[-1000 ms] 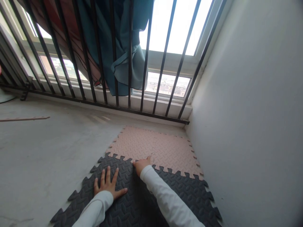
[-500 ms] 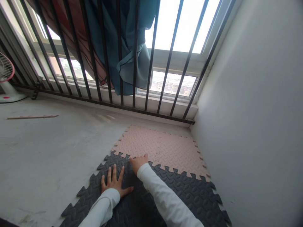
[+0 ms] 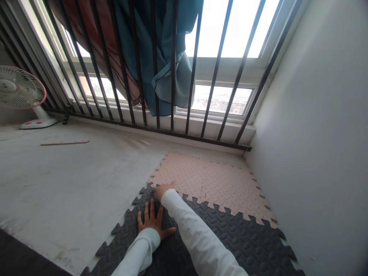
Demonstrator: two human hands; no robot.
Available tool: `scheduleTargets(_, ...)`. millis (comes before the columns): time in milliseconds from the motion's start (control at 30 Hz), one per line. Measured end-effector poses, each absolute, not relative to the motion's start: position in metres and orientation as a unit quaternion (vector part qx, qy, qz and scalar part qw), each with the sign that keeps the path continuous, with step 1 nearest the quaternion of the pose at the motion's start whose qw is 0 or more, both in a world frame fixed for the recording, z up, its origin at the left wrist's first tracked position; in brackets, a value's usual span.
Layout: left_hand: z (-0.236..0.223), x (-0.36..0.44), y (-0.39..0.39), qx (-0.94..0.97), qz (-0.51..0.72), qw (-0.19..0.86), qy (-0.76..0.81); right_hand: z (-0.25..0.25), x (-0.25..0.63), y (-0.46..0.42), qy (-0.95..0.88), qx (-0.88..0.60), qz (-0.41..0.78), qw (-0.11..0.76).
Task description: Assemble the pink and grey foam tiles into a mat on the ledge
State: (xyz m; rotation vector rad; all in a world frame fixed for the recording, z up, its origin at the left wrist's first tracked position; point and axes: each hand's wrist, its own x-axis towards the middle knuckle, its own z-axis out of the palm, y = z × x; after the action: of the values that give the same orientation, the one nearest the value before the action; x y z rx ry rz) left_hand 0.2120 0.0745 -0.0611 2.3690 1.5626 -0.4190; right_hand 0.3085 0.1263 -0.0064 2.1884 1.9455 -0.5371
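Note:
My left hand (image 3: 151, 222) lies flat with fingers spread on the black foam mat (image 3: 230, 234). Just ahead of it, my right hand (image 3: 163, 190) touches the seam where the black mat meets the pink foam mat (image 3: 178, 168), near the left end. Its visible fingers are apart, and I see nothing held; the rest are hidden behind the hand. Interlocking teeth run along the seam. To the right of my right hand, the black and pink teeth lie side by side.
A white wall (image 3: 319, 126) rises along the right of the mats. Black railing bars (image 3: 174, 76) stand ahead, with a blue curtain (image 3: 163, 88) behind them. On the left are a fan (image 3: 40, 119) and a thin pink strip (image 3: 64, 143) on the concrete floor (image 3: 63, 184).
The view has turned left, bringing more of the fan into sight. My right hand has shifted left along the seam. My left hand keeps its place on the black mat.

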Motion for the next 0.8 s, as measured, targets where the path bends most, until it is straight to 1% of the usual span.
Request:
scheduleTargets(167,-0.057,0.212,0.072,0.820,-0.148,0.135,0.537,-0.007,0.302,0.147,0.649,0.721,-0.217,0.108)
scheduleTargets(300,-0.054,0.212,0.070,0.823,-0.141,0.122,0.536,-0.012,0.299,0.155,0.643,0.741,-0.188,0.053)
scheduleTargets(433,-0.056,0.212,0.071,0.820,-0.172,0.127,0.531,-0.017,0.298,0.159,0.619,0.752,-0.215,0.071)
scheduleTargets(633,-0.060,0.212,0.073,0.822,-0.159,0.116,0.534,-0.011,0.299,0.165,0.607,0.758,-0.229,0.068)
scheduleTargets(800,-0.060,0.212,0.072,0.823,-0.134,0.121,0.539,0.009,0.329,0.125,0.598,0.788,-0.148,0.000)
